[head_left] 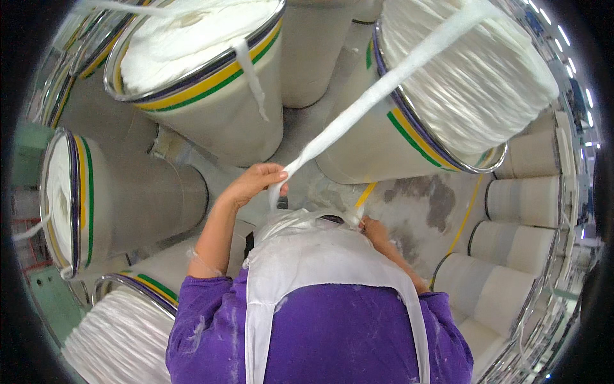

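1. Sliver strand (pixel 384 86), a flat white ribbon of fibre, runs from the upper right down across the picture to my left hand, passing over the rim of the big can on the right.
2. On the far left stands a tall grey can (pixel 96 205) with a striped rim in yellow, green and purple, packed with white fibre; its wall leaves only a narrow gap toward my left arm.
3. At lower left another full can (pixel 121 326) sits just beside my purple sleeve (pixel 204 320).
4. Above, a third can (pixel 211 109) leans into view, a loose tail of sliver hanging over its metal rim.
5. Between these cans a strip of grey floor (pixel 307 128) stays open, and that is where my hands work.
6. My left hand (pixel 256 182) is raised in front of me, fingers curled, thumb and fingertips pinching the sliver strand where it narrows.
7. A white apron (pixel 307 256) covers my chest, with bunched fibre at its top edge.
8. My right hand (pixel 371 225) is low, just beside the apron top, touching the bunched fibre; I cannot tell how far it is closed.
9. To the right, the large can (pixel 409 141) stands close by, and beyond it patchy floor with a yellow line (pixel 464 221) and a row of cans (pixel 511 243).
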Action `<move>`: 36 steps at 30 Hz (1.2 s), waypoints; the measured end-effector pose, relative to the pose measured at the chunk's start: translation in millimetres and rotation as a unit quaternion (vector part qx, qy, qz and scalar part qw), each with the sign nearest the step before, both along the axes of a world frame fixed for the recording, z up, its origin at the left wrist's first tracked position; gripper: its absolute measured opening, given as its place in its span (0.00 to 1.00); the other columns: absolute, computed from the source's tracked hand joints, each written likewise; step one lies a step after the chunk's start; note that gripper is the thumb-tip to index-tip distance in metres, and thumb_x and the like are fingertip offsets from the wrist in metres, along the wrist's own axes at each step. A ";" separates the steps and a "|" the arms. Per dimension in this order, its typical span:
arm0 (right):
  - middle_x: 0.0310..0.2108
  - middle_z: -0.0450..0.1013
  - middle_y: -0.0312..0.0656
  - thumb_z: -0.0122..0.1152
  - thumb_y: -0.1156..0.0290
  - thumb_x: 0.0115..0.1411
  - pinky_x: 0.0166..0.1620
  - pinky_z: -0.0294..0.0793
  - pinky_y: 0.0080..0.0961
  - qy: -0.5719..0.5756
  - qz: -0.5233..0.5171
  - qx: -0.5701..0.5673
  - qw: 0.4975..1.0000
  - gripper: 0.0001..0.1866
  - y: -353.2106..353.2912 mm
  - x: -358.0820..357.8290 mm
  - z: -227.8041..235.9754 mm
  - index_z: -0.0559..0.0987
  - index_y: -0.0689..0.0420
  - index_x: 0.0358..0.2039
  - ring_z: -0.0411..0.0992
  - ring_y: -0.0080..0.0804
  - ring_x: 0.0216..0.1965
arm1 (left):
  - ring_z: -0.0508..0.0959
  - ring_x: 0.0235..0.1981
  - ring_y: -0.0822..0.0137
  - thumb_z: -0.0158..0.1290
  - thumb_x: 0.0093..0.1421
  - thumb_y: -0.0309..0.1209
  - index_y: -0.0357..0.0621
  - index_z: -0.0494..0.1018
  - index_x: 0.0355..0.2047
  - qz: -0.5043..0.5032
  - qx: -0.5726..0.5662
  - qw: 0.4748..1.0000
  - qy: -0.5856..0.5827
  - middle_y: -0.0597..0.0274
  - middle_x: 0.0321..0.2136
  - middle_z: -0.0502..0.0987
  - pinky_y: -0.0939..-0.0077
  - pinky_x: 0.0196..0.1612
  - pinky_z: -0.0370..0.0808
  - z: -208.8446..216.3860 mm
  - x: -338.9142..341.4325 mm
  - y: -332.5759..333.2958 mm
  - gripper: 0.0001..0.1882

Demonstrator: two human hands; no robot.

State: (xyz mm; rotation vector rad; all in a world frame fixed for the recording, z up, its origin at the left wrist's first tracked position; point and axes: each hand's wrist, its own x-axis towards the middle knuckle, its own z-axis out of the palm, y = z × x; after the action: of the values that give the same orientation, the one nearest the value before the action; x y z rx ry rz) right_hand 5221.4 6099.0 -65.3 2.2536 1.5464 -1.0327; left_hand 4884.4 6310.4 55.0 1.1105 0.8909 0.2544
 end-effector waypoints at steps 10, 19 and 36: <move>0.37 0.76 0.41 0.68 0.63 0.50 0.28 0.67 0.24 0.288 0.207 0.414 0.838 0.22 156.0 -109.9 238.6 0.77 0.58 0.45 0.68 0.28 0.23 | 0.73 0.29 0.75 0.55 0.56 0.43 0.40 0.79 0.31 -0.133 0.118 0.984 -0.024 0.66 0.24 0.78 0.78 0.34 0.69 26.6 24.7 1.2 0.17; 0.26 0.76 0.36 0.63 0.61 0.56 0.29 0.65 0.20 0.334 0.018 0.330 0.883 0.17 168.1 -104.0 220.6 0.80 0.59 0.40 0.67 0.20 0.24 | 0.76 0.44 0.61 0.52 0.60 0.43 0.36 0.68 0.52 0.305 0.383 0.868 0.086 0.51 0.43 0.76 0.70 0.50 0.68 22.2 16.7 142.9 0.26; 0.20 0.69 0.28 0.66 0.56 0.53 0.20 0.54 0.15 0.493 -0.202 0.111 0.839 0.16 183.4 -122.3 181.4 0.80 0.58 0.27 0.58 0.14 0.18 | 0.78 0.39 0.67 0.45 0.66 0.39 0.35 0.70 0.47 0.229 -0.007 0.950 -0.210 0.54 0.38 0.78 0.73 0.45 0.73 79.6 51.4 66.9 0.19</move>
State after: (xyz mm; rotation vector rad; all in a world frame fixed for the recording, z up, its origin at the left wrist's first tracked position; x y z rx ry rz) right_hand 5099.1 6282.4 116.1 2.3634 1.5260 -2.5541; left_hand 4935.8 6377.3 134.6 0.7789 0.7511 0.8366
